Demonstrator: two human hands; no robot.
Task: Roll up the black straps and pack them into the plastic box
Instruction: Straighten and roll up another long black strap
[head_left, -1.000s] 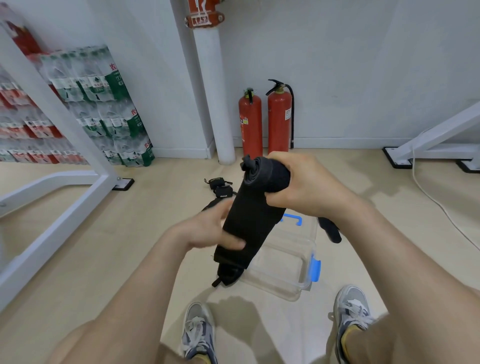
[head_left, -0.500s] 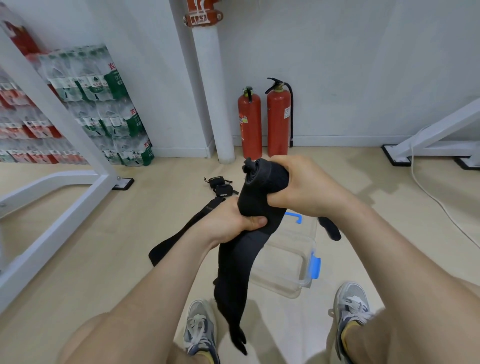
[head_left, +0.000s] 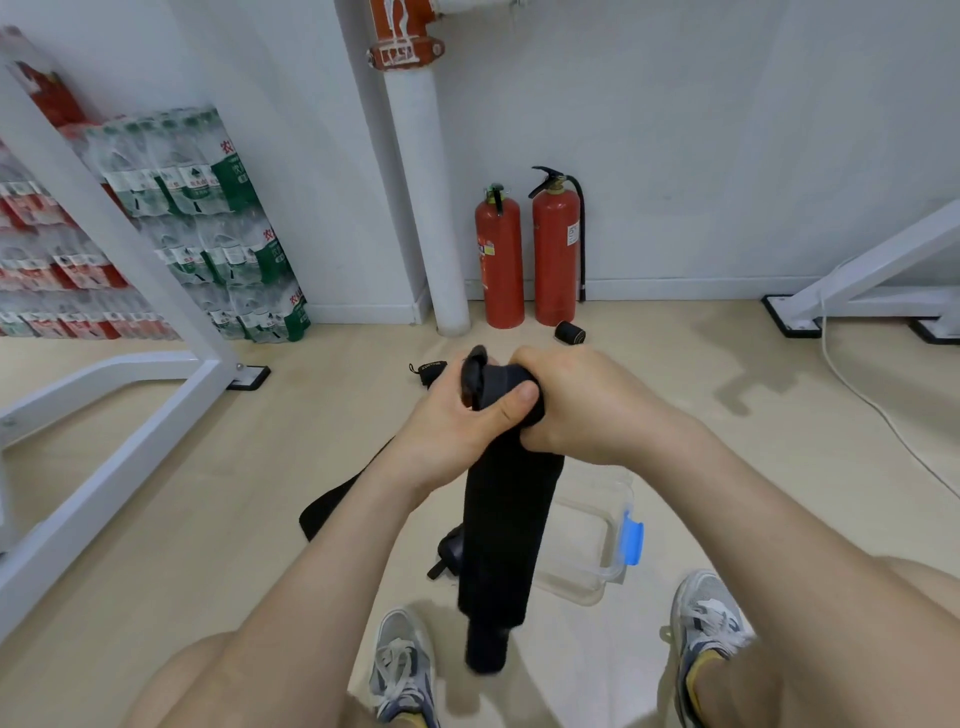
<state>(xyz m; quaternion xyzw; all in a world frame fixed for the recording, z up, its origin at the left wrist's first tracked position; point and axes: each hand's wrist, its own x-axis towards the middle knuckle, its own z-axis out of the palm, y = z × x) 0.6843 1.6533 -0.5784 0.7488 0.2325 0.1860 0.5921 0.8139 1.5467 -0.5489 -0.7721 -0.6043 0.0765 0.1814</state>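
Gripping a partly rolled black strap (head_left: 506, 525) in both left hand (head_left: 457, 421) and right hand (head_left: 582, 400), tail dangling unrolled above the apparently empty plastic box (head_left: 597, 540) below

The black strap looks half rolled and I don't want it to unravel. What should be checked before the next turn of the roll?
1. Both hands on the roll: left hand and right hand grip the black strap: ok.
2. Roll tightness: cannot tell.
3. Loose tail hangs free, untangled: ok.
4. Roll finished: long tail unrolled: not ok.
5. Plastic box open below: ok.
6. Other straps on the floor, still unpacked: not ok.
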